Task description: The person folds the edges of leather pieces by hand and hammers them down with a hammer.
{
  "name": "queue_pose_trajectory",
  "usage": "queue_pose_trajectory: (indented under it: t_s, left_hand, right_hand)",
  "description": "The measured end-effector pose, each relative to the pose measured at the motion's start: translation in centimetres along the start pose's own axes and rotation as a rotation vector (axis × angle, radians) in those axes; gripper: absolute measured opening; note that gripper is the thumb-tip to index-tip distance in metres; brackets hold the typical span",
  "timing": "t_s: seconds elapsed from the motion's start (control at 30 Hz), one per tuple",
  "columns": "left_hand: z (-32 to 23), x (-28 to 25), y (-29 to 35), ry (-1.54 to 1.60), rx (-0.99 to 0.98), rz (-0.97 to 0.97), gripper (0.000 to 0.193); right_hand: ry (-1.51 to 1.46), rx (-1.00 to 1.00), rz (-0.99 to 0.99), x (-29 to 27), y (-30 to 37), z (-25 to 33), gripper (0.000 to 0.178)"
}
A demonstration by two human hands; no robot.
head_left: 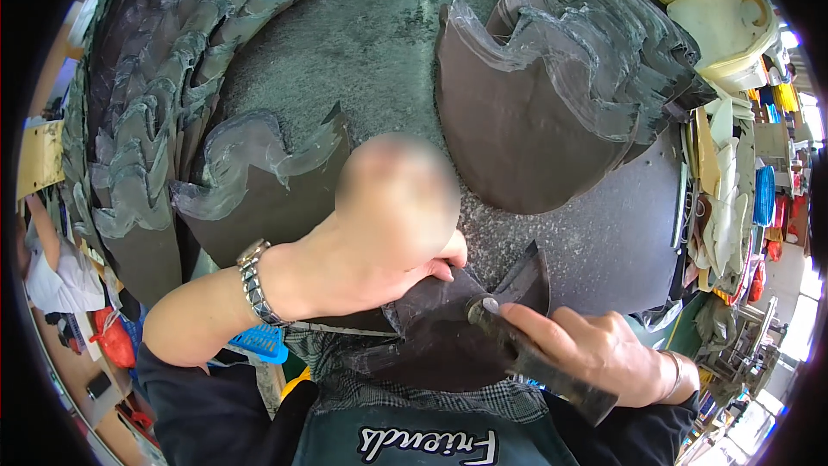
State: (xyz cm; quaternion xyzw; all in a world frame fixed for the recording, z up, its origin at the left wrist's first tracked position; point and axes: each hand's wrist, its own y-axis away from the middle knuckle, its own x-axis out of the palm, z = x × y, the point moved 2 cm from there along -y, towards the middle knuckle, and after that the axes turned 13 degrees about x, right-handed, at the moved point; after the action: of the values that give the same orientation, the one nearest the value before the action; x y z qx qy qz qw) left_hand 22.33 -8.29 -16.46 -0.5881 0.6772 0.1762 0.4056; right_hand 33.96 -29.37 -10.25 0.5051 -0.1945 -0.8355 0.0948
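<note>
My left hand (379,250), with a watch on its wrist, reaches across from the left with its fingertips on the edge of a dark brown leather-like piece (440,349). Part of this hand is blurred, but the visible thumb and finger are pinched together at that edge. The piece lies at the table's near edge and hangs toward my apron; one pointed end sticks up on the right. In my right hand (608,354) is a dark, worn hammer (561,380), its rounded, metal-tipped end over the piece.
A fanned stack of similar brown pieces (535,129) lies at the far right of the dark table (345,43). Overlapping rows (147,138) fill the left, with another piece (267,194) beside my left arm. A cream container (724,26) stands far right; a blue basket (261,343) is below my left forearm.
</note>
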Motion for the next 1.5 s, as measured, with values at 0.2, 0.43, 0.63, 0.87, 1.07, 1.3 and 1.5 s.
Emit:
queue_pose_trajectory:
  t_s: [0.2,0.43,0.63,0.87,1.07,1.3,1.5]
  left_hand:
    - [0.1,-0.2,0.5,-0.304,0.218,-0.084,0.014]
    - [-0.5,-0.3,0.8,-0.343,0.22,-0.096,0.017]
    - [-1.1,0.5,1.5,-0.264,0.046,-0.193,0.023]
    - [-1.9,1.0,2.2,-0.367,0.079,-0.173,0.023]
    - [-2.3,1.3,2.4,-0.489,0.125,-0.183,0.028]
    - [-2.3,1.1,3.2,-0.265,-0.119,-0.243,0.028]
    - [-3.7,1.6,3.3,-0.478,-0.056,-0.227,0.029]
  right_hand:
    - [-0.183,0.043,-0.21,0.3,-0.8,-1.3,0.027]
    - [-0.135,0.091,-0.146,-0.6,-3.0,-0.7,0.021]
    - [-0.174,0.073,-0.152,-0.6,-3.0,-1.1,0.021]
    - [-0.202,0.081,-0.162,-0.3,-3.0,-1.1,0.023]
    - [-0.068,0.013,-0.135,-0.7,-3.9,-1.0,0.023]
    - [-0.155,0.023,-0.104,-0.8,-3.9,-1.0,0.022]
    - [-0.151,-0.003,-0.127,-1.1,-4.4,-0.7,0.023]
